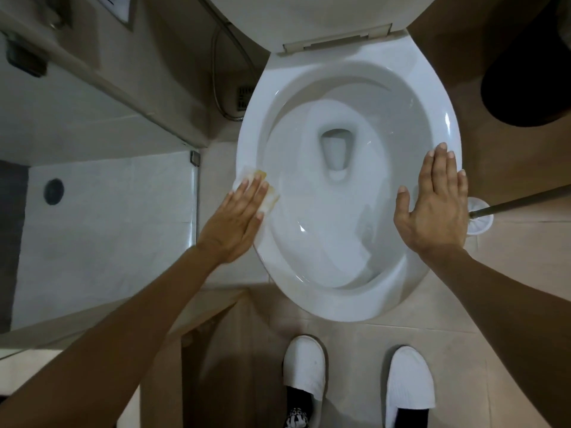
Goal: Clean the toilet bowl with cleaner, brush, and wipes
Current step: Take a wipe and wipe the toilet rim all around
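The white toilet bowl [438, 112] stands below me with its seat and lid raised at the top. My left hand [238, 217] lies flat with straight fingers on a white wipe [247, 174] stained yellow, pressing it onto the left rim. My right hand [435, 202] rests flat and spread on the right rim, holding nothing. Water sits at the bottom of the bowl around the drain [336, 152]. No cleaner bottle is in view.
A toilet brush [519, 202] with a dark handle sits in its white holder [480, 223] on the floor right of the bowl. A dark bin [531, 72] stands at the upper right. A glass shower partition [194, 193] and hose [219, 88] are left. My white slippers [304, 366] are below.
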`<action>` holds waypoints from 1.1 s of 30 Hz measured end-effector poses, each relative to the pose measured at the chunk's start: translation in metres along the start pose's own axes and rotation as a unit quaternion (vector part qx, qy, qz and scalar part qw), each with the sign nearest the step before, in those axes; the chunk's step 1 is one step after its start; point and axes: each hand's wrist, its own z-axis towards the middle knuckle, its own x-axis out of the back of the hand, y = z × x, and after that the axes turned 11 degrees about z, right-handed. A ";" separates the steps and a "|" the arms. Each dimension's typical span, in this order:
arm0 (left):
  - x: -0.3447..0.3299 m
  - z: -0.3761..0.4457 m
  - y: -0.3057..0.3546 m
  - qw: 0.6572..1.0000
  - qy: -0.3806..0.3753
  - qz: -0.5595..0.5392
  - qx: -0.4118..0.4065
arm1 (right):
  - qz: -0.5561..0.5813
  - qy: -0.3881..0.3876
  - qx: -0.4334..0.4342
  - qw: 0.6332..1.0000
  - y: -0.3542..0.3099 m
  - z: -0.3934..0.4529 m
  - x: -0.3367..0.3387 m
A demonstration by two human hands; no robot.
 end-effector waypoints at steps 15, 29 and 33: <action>0.040 0.112 -0.043 0.999 0.031 0.026 -0.019 | -0.004 -0.001 -0.004 1.000 -0.002 -0.001 0.003; 0.039 0.148 -0.035 0.998 0.059 0.026 0.016 | -0.005 -0.006 -0.006 1.000 -0.002 0.000 0.004; 0.028 0.119 -0.026 0.996 0.064 -0.027 0.058 | -0.007 -0.005 -0.007 1.000 -0.002 0.000 0.004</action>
